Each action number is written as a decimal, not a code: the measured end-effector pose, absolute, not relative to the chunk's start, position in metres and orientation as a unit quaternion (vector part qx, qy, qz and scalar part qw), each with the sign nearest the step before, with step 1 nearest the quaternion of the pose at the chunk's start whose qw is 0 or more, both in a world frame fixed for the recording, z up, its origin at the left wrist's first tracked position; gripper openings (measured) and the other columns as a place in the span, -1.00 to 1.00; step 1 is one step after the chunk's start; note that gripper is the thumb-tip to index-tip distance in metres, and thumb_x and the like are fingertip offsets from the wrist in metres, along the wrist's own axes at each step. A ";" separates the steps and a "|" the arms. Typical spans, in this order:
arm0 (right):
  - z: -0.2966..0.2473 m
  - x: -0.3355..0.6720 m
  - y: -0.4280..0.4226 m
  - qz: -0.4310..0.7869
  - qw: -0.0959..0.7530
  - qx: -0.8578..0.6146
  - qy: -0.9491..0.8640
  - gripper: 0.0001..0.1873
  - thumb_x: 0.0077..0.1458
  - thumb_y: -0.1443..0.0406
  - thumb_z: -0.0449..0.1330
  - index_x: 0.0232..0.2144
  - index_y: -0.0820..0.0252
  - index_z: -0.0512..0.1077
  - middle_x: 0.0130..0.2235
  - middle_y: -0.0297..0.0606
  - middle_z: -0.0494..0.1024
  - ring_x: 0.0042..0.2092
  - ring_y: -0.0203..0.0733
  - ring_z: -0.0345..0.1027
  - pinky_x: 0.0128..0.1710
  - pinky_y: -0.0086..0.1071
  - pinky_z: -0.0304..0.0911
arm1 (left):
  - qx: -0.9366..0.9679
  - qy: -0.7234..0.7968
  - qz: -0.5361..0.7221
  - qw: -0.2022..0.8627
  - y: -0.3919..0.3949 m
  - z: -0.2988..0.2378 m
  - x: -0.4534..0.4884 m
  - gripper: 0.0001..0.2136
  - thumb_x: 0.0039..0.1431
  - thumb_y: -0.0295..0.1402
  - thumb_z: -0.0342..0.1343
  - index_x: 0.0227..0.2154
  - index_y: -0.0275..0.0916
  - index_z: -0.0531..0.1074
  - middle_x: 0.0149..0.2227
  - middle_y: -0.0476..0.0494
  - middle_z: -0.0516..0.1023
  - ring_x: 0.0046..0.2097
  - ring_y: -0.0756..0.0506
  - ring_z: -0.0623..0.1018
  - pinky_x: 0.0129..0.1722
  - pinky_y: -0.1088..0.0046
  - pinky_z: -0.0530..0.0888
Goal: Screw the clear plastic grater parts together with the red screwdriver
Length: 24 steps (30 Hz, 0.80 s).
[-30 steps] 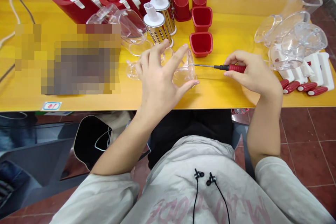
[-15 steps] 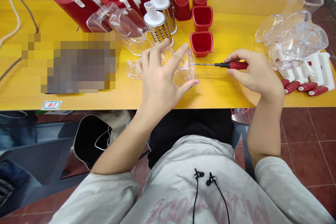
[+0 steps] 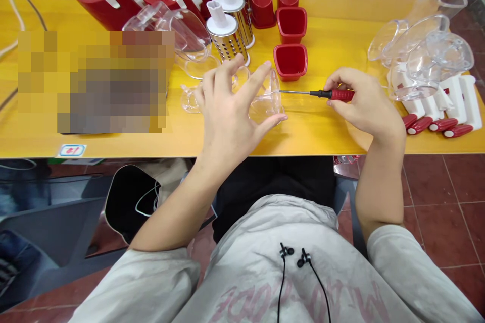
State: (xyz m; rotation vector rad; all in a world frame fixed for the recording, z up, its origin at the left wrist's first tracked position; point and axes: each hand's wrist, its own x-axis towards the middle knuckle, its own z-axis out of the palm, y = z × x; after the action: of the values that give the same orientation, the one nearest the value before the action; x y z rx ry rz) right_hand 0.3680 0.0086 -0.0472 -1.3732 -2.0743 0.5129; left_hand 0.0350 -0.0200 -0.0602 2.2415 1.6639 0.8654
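My left hand [image 3: 231, 111] grips a clear plastic housing [image 3: 265, 101] lying on its side on the yellow table [image 3: 326, 50], fingers and thumb wrapped round its open end. My right hand [image 3: 364, 103] is closed on a red-handled screwdriver [image 3: 333, 94]. The screwdriver's thin metal shaft points left, and its tip reaches into the housing's mouth. Both hands rest near the table's front edge.
Behind the housing stand metal grater drums [image 3: 227, 35], red square cups [image 3: 291, 60], red bases [image 3: 102, 0] and another clear housing [image 3: 178, 35]. At the right lie stacked clear housings [image 3: 424, 55] and white-and-red handles [image 3: 447, 111]. A blurred patch covers the left of the table.
Almost nothing has moved. The screwdriver and my right hand have shifted very slightly, while my left hand keeps its hold on the clear housing.
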 end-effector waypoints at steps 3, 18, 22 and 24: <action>-0.048 0.369 0.009 0.188 0.299 -0.515 -0.781 -0.77 0.29 0.28 0.48 -0.04 -0.16 0.74 0.07 -0.18 0.86 0.14 0.32 0.74 0.35 0.30 0.63 | 0.765 0.567 0.284 0.113 -0.019 -0.060 0.035 0.04 0.39 0.67 0.18 0.71 0.18 0.45 0.82 -0.10 0.29 0.73 -0.71 0.19 0.69 -0.63 0.12; -0.055 0.374 0.012 0.226 0.298 -0.520 -0.768 -0.78 0.45 0.15 0.46 0.07 -0.08 0.82 0.08 -0.16 0.91 0.13 0.29 0.78 0.26 0.25 0.69 | 0.768 0.565 0.274 0.122 -0.016 -0.063 0.034 0.09 0.38 0.71 0.11 0.75 0.17 0.41 0.82 -0.06 0.25 0.75 -0.80 0.12 0.70 -0.62 0.00; -0.052 0.374 0.013 0.211 0.307 -0.515 -0.772 -0.80 0.37 0.18 0.52 0.02 -0.13 0.84 0.10 -0.15 0.91 0.17 0.36 0.77 0.33 0.37 0.67 | 0.765 0.570 0.273 0.119 -0.017 -0.061 0.035 0.10 0.37 0.72 0.10 0.73 0.15 0.44 0.82 -0.07 0.26 0.74 -0.78 0.14 0.69 -0.60 0.02; -0.049 0.376 0.013 0.202 0.305 -0.518 -0.774 -0.78 0.35 0.17 0.56 0.03 -0.19 0.83 0.10 -0.17 0.90 0.19 0.37 0.75 0.35 0.39 0.66 | 0.767 0.571 0.272 0.109 -0.018 -0.060 0.036 0.08 0.38 0.72 0.12 0.72 0.17 0.45 0.82 -0.10 0.27 0.73 -0.75 0.17 0.69 -0.59 0.06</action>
State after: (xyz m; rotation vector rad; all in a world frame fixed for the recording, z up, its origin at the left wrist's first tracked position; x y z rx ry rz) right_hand 0.3758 0.0125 -0.0492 -1.3715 -2.0487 0.5346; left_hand 0.0356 -0.0179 -0.0599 2.2547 1.6795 0.8003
